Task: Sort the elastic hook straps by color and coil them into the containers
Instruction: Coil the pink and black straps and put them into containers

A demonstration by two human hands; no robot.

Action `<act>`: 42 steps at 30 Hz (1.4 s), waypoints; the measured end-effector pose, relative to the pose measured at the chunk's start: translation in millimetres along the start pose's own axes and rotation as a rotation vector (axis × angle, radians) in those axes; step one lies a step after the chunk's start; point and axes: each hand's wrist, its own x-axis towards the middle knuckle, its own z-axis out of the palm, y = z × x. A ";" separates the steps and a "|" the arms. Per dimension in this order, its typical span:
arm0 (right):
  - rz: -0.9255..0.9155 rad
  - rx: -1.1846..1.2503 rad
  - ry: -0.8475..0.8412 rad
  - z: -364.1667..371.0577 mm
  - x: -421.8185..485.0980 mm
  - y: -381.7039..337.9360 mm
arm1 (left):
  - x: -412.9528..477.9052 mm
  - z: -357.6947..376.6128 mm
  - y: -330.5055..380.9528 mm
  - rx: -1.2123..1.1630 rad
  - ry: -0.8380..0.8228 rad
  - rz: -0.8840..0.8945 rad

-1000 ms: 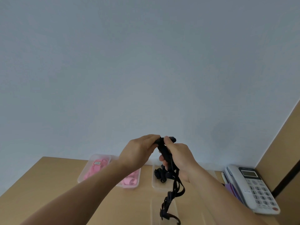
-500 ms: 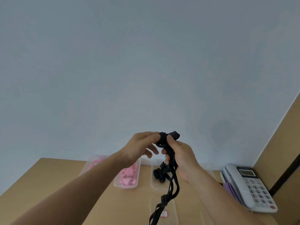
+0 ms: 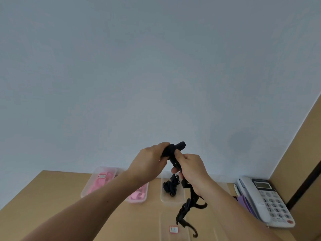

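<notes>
Black strap (image 3: 186, 206) | left hand (image 3: 149, 164) and right hand (image 3: 192, 171) both pinch it | wind small loops, keep hooks from snagging

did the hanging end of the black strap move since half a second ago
Yes. The black strap's hanging end swung right: it hung left of the near container's red-edged label, now its tip hangs right of it.

Two hands (image 3: 147, 164) (image 3: 192, 171), one black strap (image 3: 188, 204), two pink-filled containers (image 3: 85, 192) (image 3: 139, 200), one black-filled container (image 3: 171, 200), one telephone (image 3: 267, 200).
</notes>
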 end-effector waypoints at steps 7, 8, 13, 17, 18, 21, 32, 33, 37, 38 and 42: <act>0.014 0.088 -0.025 -3.6 0.4 0.4 | -1.2 -0.4 -0.5 0.169 0.073 0.296; 0.014 0.098 -0.022 -3.9 0.5 -0.3 | -0.5 1.1 -0.8 0.172 0.085 0.300; 0.036 0.241 -0.047 0.0 -1.3 -4.2 | -1.6 7.3 -1.7 0.184 0.133 0.272; 0.069 0.262 -0.100 -7.2 -0.4 -9.6 | -0.1 5.9 -2.6 0.049 0.140 0.213; 0.077 0.242 -0.112 -10.3 0.6 -11.1 | -0.2 4.4 -5.0 0.015 0.126 0.217; 0.137 0.265 -0.154 -12.8 2.3 -12.8 | -1.1 3.7 -13.3 0.181 0.105 0.378; -0.027 0.456 -0.091 -1.2 7.4 -9.3 | 8.6 -9.5 -13.7 -0.958 -0.229 -0.431; -0.045 0.450 -0.104 -0.2 6.8 -7.2 | 12.2 -12.1 -13.2 -1.079 -0.336 -0.518; -0.112 0.353 -0.120 1.8 5.5 0.6 | 13.8 -16.6 -11.3 -0.985 -0.432 -0.444; -0.106 0.306 -0.106 0.4 6.2 1.7 | 12.9 -15.9 -13.2 -0.951 -0.404 -0.420; -0.051 0.174 -0.061 -1.9 7.9 4.4 | 8.0 -11.4 -14.6 -0.666 -0.253 -0.326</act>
